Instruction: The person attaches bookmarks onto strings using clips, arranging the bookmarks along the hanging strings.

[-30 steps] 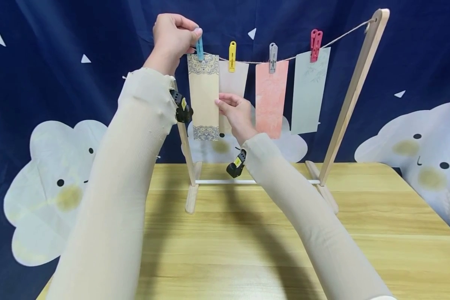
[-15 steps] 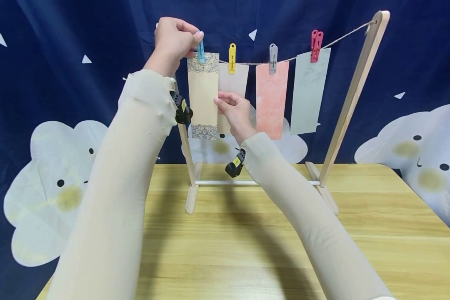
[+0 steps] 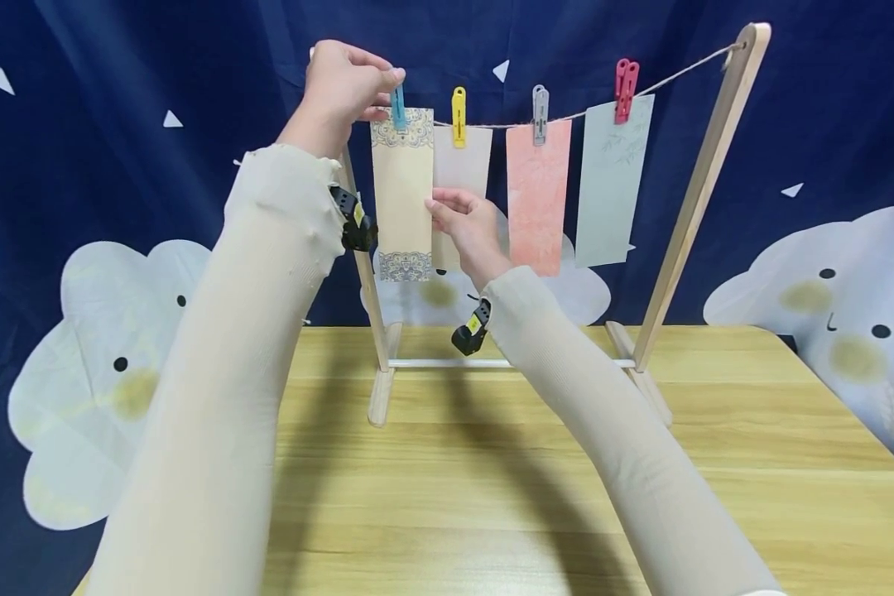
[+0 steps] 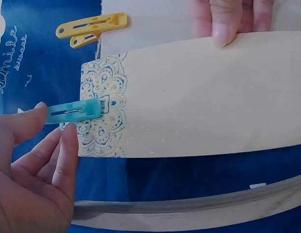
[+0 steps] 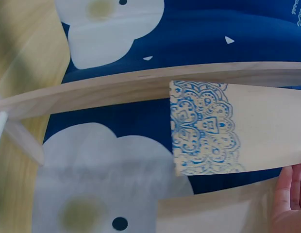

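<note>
In the head view, my left hand (image 3: 343, 87) pinches a blue clothespin (image 3: 398, 109) between thumb and fingers at the line's left end. The pin's tip lies over the top edge of a cream paper card (image 3: 404, 194) with ornate blue bands at top and bottom. The left wrist view shows the clothespin (image 4: 75, 111) overlapping the card's patterned end (image 4: 104, 82). Lower down, my right hand (image 3: 473, 228) pinches the card's right edge, thumb in front and fingers partly hidden. Its fingers (image 5: 285, 189) show at the card's edge in the right wrist view.
Along the twine hang a pale card (image 3: 465, 153) under a yellow clothespin (image 3: 459, 117), a coral card (image 3: 538, 207) under a grey one, and a grey-green card (image 3: 614, 182) under a red one. The wooden stand (image 3: 704, 199) stands on a wooden table (image 3: 447, 497).
My left hand and the blue clothespin have come down slightly, and the pin overlaps the card's top a little more. My right hand keeps hold of the card's edge with little movement.
</note>
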`<state>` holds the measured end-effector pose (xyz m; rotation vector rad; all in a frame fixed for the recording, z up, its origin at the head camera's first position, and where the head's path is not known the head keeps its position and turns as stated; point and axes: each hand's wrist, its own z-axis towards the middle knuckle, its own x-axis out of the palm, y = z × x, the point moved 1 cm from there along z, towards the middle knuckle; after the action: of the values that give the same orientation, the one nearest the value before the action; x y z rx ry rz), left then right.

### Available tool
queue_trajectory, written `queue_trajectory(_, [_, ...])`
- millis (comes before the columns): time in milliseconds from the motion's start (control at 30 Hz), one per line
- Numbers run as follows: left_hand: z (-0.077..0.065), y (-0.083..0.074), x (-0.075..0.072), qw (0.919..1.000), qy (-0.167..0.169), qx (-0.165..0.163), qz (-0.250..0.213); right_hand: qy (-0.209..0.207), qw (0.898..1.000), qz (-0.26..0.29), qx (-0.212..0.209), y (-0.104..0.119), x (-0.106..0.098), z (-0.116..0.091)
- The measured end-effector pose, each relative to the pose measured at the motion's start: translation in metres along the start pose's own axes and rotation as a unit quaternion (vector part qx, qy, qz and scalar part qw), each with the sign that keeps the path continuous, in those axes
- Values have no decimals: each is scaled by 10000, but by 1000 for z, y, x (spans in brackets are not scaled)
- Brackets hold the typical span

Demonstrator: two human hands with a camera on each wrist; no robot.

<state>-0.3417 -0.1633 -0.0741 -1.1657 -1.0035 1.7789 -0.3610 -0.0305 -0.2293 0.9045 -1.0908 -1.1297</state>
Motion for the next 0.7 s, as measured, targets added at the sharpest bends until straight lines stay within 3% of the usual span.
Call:
queue_trajectory(300, [-5, -2, 1, 9997, 188, -69, 166, 498, 9986, -121, -104, -19, -26, -10])
queue_trajectory(467, [-10, 0, 1, 9997, 213, 58, 125, 645, 9970, -413, -122, -33, -52, -19])
queue_trajectory(700, [-22, 16, -9, 9989, 229, 290, -274, 1043, 9880, -1135, -4, -54, -98, -44])
